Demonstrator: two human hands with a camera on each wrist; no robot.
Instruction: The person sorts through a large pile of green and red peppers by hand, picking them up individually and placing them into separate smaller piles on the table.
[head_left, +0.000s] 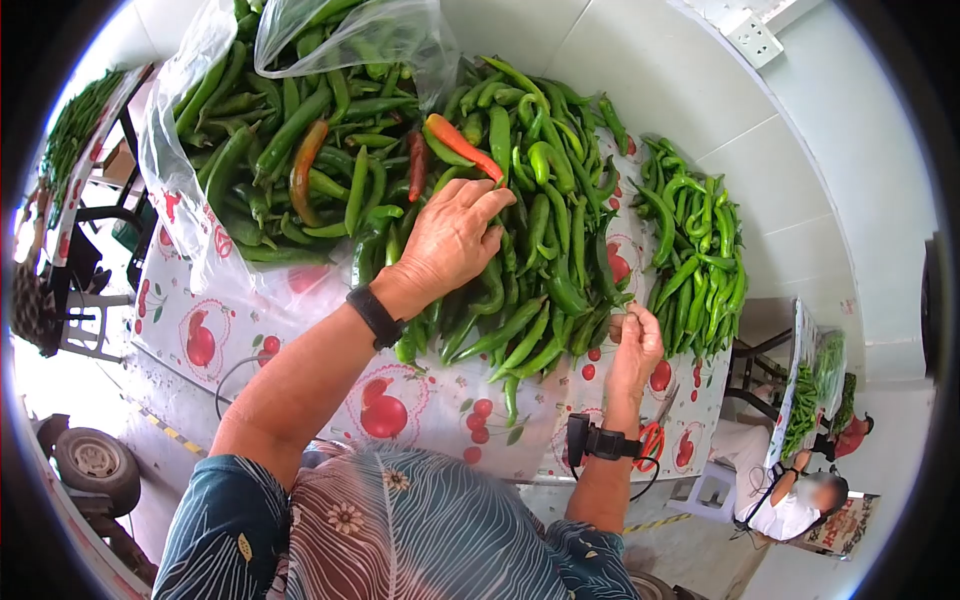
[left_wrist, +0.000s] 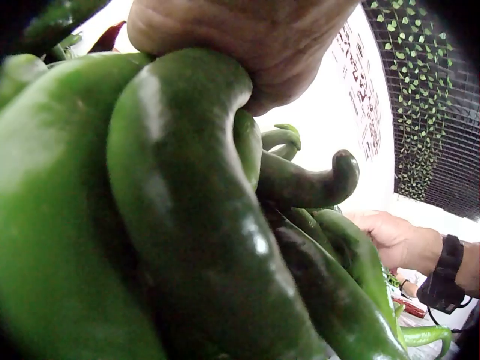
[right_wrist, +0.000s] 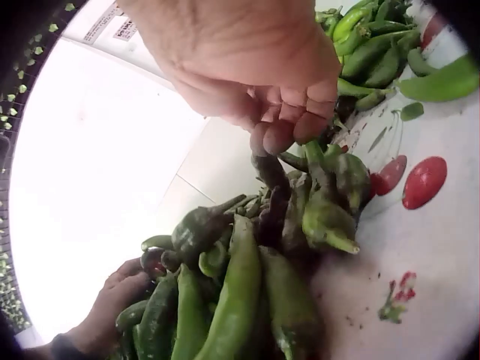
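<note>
- Two bare hands work at a big heap of green peppers [head_left: 520,250] spread over a table [head_left: 230,335] covered in a cloth printed with red fruit.
- Left hand [head_left: 448,240] lies palm down on the middle of the heap, fingers bent over the peppers and pointing toward 1 o'clock; a black band sits on its wrist.
- From the left wrist view, the fingers [left_wrist: 247,45] press down on a fat green pepper [left_wrist: 195,225]; whether they clasp it or only rest on it cannot be told.
- An orange-red pepper [head_left: 462,146] lies just beyond the left fingertips, at 12 o'clock from that hand.
- Right hand [head_left: 636,345] sits at 4 o'clock from the left, at the near edge of the heap, fingers curled inward.
- In the right wrist view, its fingertips [right_wrist: 279,135] pinch the dark stem of a pepper [right_wrist: 271,202] standing up out of the pile.
- More peppers fill a clear plastic bag [head_left: 190,150] at 10 o'clock from the left hand, with a brownish-red one [head_left: 305,165] among them.
- Smaller separate pile of green peppers [head_left: 700,250] lies at 3 o'clock, beside the white wall.
- Orange-handled scissors [head_left: 650,440] hang near the right wrist at the table's edge.
- Another person [head_left: 800,500] sits at 4 o'clock, far off.
</note>
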